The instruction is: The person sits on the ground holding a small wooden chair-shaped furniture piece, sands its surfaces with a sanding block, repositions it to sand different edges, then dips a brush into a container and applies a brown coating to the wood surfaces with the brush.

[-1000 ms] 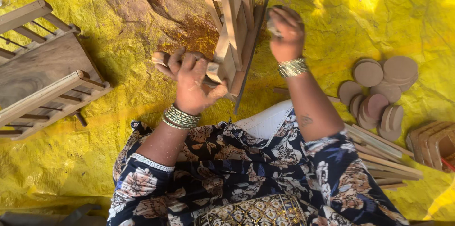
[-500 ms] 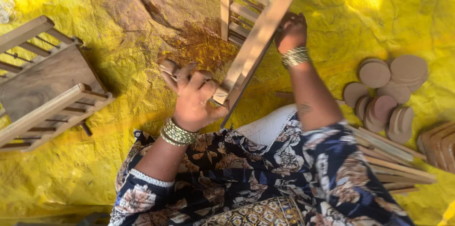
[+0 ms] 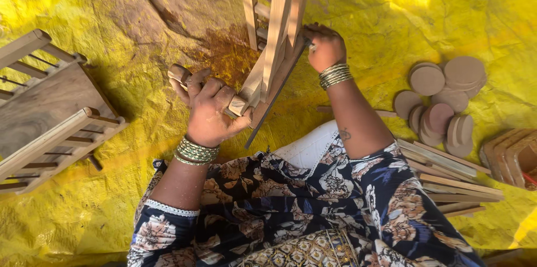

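Both hands gripped pale slatted wooden frame | left hand at lower end | right hand at edge | risk: frame could slip, being tilted.

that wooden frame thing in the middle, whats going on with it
A person sitting on a yellow tarp holds a slatted wooden frame upright with both hands. The left hand grips its lower corner along with a small wooden piece, and the right hand presses against the frame's edge higher up. A finished-looking slatted wooden rack lies on the person's left; round wooden discs and a stack of loose wooden slats lie on the right.
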{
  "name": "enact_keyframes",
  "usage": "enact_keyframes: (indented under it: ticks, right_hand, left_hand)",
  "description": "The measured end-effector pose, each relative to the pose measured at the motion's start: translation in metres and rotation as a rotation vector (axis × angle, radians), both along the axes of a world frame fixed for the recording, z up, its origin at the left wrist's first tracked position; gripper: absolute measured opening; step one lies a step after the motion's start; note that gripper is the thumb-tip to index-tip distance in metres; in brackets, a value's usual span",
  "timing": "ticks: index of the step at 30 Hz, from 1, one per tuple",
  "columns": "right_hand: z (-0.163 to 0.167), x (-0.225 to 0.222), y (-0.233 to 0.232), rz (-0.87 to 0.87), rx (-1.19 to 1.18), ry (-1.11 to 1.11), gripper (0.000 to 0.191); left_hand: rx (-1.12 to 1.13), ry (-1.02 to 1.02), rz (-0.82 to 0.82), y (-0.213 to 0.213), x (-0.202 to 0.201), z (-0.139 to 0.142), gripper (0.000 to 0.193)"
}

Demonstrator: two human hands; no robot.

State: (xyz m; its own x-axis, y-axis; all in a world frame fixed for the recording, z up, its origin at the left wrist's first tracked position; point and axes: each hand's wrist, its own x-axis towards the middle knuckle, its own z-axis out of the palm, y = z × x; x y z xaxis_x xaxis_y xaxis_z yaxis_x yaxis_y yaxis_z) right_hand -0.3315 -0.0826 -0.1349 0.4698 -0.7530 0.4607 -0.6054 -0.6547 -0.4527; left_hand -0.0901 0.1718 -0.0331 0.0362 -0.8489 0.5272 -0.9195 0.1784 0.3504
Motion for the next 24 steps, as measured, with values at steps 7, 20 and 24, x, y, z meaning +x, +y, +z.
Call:
enact_keyframes:
  ticks: [7, 20, 24]
  right_hand:
    - [0.053, -0.010, 0.047, 0.070, -0.062, -0.455, 0.040]
    - [0.016, 0.012, 0.083, 0.059, -0.220, 0.193, 0.037]
    - [0.029, -0.006, 0.086, 0.158, 0.020, -0.125, 0.039]
  left_hand:
    - [-0.035, 0.054, -0.029, -0.004, 0.004, -0.008, 0.051]
    - [-0.043, 0.006, -0.002, -0.011, 0.000, -0.006, 0.047]
    - [-0.042, 0.007, -0.018, -0.010, 0.002, -0.004, 0.051]
